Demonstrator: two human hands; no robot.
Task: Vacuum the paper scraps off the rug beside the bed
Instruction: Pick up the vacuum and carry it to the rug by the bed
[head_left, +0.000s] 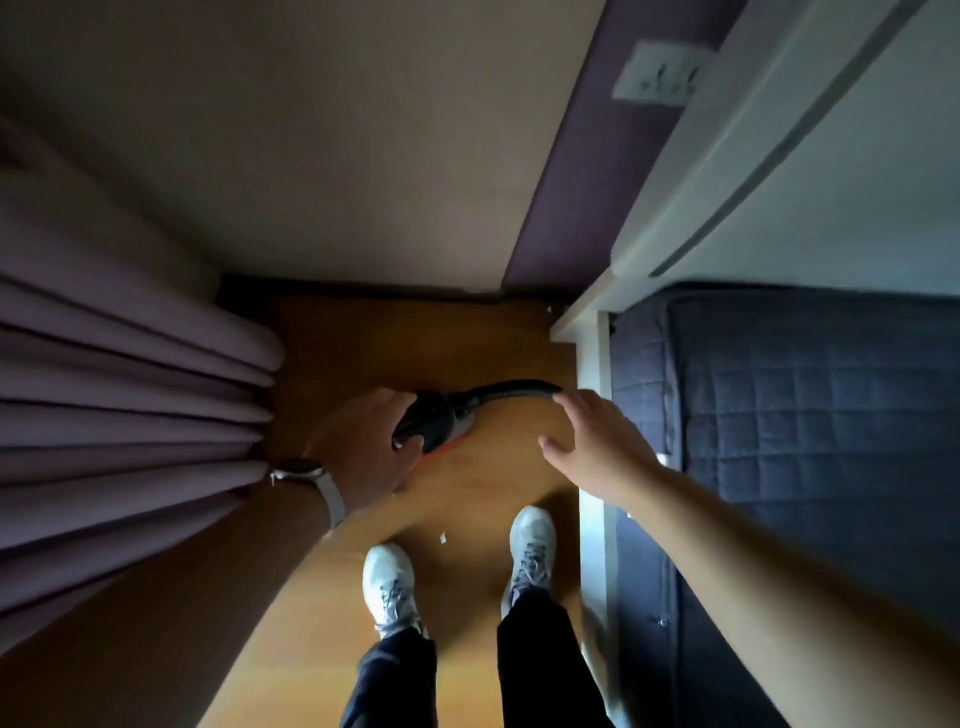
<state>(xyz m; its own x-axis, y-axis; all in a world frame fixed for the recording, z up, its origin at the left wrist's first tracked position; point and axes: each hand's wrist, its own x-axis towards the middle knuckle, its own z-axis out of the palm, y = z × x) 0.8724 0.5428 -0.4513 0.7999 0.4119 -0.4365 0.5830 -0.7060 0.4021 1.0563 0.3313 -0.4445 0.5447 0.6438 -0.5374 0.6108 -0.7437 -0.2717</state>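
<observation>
A small black vacuum cleaner (434, 418) with an orange-red base is in the middle of the view, above the wooden floor. My left hand (363, 447) grips its black handle. A black ribbed hose (511, 391) arcs from it to the right. My right hand (597, 441) hovers with spread fingers just under the hose's far end; I cannot tell if it touches it. One white paper scrap (443, 538) lies on the floor between my two feet. No rug shows in this view.
Purple curtains (119, 395) hang along the left. The bed with a dark blue quilted cover (810, 426) and white frame (592, 467) runs along the right. My white sneakers (389, 587) stand on the narrow strip of wooden floor (483, 483). A wall socket (657, 75) is above.
</observation>
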